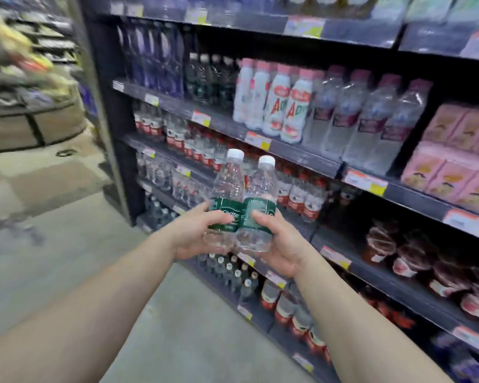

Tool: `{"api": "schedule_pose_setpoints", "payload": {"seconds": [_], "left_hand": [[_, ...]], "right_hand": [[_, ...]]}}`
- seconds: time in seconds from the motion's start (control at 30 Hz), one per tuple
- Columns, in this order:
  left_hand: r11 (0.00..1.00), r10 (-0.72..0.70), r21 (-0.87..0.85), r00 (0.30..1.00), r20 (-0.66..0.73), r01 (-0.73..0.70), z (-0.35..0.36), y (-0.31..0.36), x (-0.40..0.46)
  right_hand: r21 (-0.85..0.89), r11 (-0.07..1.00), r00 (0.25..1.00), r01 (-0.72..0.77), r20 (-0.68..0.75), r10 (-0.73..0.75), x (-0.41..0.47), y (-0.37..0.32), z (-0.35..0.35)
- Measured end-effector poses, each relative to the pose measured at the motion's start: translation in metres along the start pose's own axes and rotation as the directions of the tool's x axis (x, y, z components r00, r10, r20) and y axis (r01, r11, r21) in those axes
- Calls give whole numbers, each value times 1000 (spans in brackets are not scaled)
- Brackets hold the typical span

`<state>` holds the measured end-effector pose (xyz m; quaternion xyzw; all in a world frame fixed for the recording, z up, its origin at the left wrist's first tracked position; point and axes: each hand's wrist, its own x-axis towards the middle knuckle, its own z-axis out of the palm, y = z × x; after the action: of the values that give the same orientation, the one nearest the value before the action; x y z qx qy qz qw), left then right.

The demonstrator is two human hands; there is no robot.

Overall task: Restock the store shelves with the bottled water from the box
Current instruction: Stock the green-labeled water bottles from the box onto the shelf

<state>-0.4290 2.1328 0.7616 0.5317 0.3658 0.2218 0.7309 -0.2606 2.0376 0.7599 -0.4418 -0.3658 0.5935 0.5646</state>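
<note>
Drinks shelves [302, 158] in a store aisle.
2 upright green-labelled bottles, touching, are gripped before them: left bottle [227, 197] by left hand [197, 233], right bottle [257, 205] by right hand [281, 244]; label writing blurred.

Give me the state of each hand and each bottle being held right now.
Left hand: grips the left bottle around its green label.
Right hand: grips the right bottle at its lower half.
Left bottle: upright, white cap on, off the shelf.
Right bottle: upright, capped, touching the left bottle.

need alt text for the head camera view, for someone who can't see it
Two hands, left hand and right hand, each grip an upright green-labelled water bottle, held side by side before dark store shelves stocked with bottled drinks.
</note>
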Motion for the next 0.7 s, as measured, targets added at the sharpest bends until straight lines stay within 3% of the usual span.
{"api": "schedule_pose_setpoints", "payload": {"seconds": [0.17,0.33,0.53,0.7], "left_hand": [[996,39,-75,995,-88,-46,-63,23,44],[989,135,-43,977,-167,-144,-92,67,96],[971,207,-60,940,-269,-231,-126,109,145],[960,249,-57,928,-277,-274,-153,132,174]], "right_hand": [[-31,1000,980,-5,200,11,99,-10,7],[-155,983,982,99,173,-72,197,-33,7],[-395,885,967,244,170,-191,277,-70,11],[-314,915,963,252,177,-205,325,-80,18]]}}
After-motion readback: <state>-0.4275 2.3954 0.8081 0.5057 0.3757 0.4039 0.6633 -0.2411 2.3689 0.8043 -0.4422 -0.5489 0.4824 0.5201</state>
